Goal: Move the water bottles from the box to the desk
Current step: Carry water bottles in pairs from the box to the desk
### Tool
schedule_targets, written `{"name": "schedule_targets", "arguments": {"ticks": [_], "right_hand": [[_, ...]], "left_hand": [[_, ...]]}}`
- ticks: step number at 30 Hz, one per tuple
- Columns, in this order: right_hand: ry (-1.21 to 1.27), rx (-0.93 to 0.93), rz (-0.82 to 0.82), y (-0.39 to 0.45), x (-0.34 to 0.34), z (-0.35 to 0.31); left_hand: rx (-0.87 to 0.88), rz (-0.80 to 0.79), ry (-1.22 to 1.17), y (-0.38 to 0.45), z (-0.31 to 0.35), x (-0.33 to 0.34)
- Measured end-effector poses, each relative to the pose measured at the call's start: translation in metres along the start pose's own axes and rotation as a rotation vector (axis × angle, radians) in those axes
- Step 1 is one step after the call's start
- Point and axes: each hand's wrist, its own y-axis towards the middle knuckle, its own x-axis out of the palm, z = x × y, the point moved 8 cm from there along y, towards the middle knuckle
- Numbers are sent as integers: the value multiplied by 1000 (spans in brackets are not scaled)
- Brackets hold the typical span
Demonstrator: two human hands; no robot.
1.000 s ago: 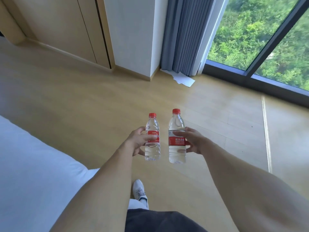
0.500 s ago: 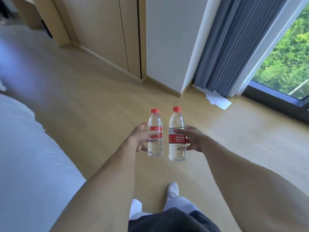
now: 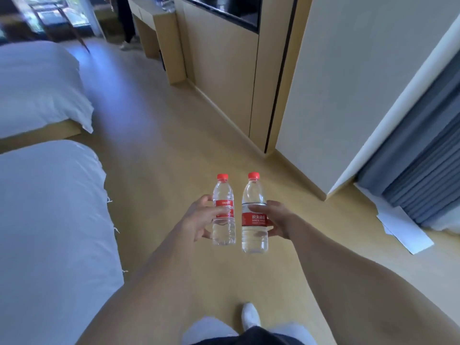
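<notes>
Two clear water bottles with red caps and red labels are held upright in front of me above the wooden floor. My left hand (image 3: 198, 220) grips the smaller bottle (image 3: 223, 229) around its label. My right hand (image 3: 276, 219) grips the larger bottle (image 3: 254, 235) at its label. The two bottles stand side by side, a small gap between them. A wooden desk (image 3: 155, 18) stands far ahead at the top of the view. The box is out of sight.
Two beds with white covers (image 3: 49, 215) (image 3: 37, 88) line the left side. Wooden cabinets (image 3: 221, 70) and a white wall (image 3: 348, 83) run along the right, with grey curtains (image 3: 428, 170) and white paper (image 3: 403, 227) on the floor. A person's legs (image 3: 127, 23) stand by the desk.
The view has swung left, away from the window, so the beds, cabinets and far desk now show. Both hands keep the same hold on the bottles.
</notes>
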Motion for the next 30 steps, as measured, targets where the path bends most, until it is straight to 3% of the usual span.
{"name": "schedule_targets", "arguments": {"ticks": [13,21,30], "right_hand": [[-165,46,-153,164,51,-113],[-209,57,-149,291,125,-212],[-185,23,-167,406,203,-333]], "left_hand": [[-49,129,-151,120,63,-73],[-85,144,-235,241,117,-185],[-46,150,-204,343,227,-300]]}}
